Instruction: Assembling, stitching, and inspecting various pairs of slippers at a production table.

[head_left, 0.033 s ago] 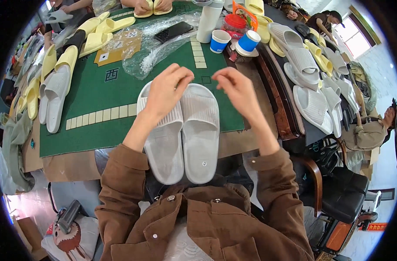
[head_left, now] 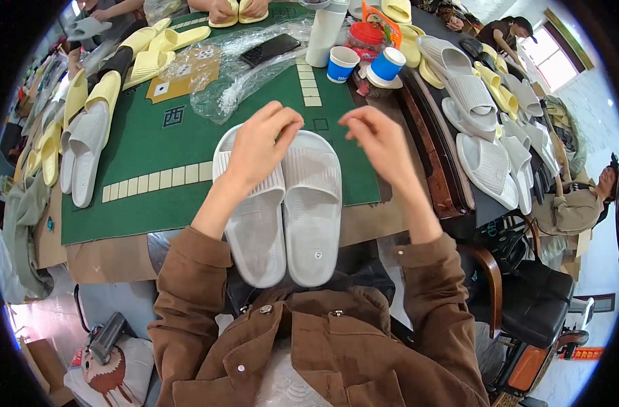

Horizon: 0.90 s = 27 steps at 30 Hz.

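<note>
A pair of grey slide slippers lies side by side in front of me, toes on the green mat and heels over the table's near edge. Over the front strap of the left slipper [head_left: 256, 237] is my left hand [head_left: 255, 146], hiding part of that strap. Its fingers are curled and pinched together. The right slipper [head_left: 314, 230] shows its ribbed strap and a small round mark at the heel. Beyond its right side my right hand [head_left: 377, 146] is raised, apart from the slippers, thumb and fingers bent together. Whatever either pinch holds, if anything, is too small to see.
On the green mat [head_left: 140, 220] lie crumpled clear plastic [head_left: 214, 95] and a black phone [head_left: 271, 49]. Paper cups [head_left: 342, 66] and a red-lidded jar [head_left: 365, 41] stand at the back right. Grey slippers [head_left: 484, 166] and yellow ones crowd both sides. Another person's hands [head_left: 222, 11] hold yellow slippers opposite.
My right hand has shifted slightly to the right, widening the gap between my hands. My left hand and the slippers are almost where they were.
</note>
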Each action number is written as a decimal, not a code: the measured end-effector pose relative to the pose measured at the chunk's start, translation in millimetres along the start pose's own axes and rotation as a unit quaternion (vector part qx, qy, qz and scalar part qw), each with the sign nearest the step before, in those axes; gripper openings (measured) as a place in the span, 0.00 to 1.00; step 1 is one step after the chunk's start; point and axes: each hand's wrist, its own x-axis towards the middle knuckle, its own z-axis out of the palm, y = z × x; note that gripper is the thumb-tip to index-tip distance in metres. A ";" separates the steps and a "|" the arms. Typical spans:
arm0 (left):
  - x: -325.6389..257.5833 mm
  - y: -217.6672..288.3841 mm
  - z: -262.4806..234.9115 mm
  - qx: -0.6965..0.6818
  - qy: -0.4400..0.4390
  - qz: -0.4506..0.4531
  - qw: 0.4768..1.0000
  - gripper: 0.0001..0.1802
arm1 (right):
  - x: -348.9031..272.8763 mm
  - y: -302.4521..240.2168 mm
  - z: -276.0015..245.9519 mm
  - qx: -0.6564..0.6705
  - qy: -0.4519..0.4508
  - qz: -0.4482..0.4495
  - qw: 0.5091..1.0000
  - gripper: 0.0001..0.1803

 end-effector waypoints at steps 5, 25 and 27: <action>-26.9 3.2 0.0 -0.003 -0.053 -0.074 0.996 0.05 | 9.5 8.7 -95.7 -0.214 0.196 -0.044 0.956 0.08; -93.2 28.9 6.9 0.223 -0.083 0.055 0.970 0.35 | 28.8 56.5 -223.9 -0.488 0.272 0.063 0.827 0.44; -96.5 25.5 12.0 0.223 -0.068 0.049 0.971 0.35 | 18.4 43.6 -212.8 -0.455 0.320 0.014 0.831 0.44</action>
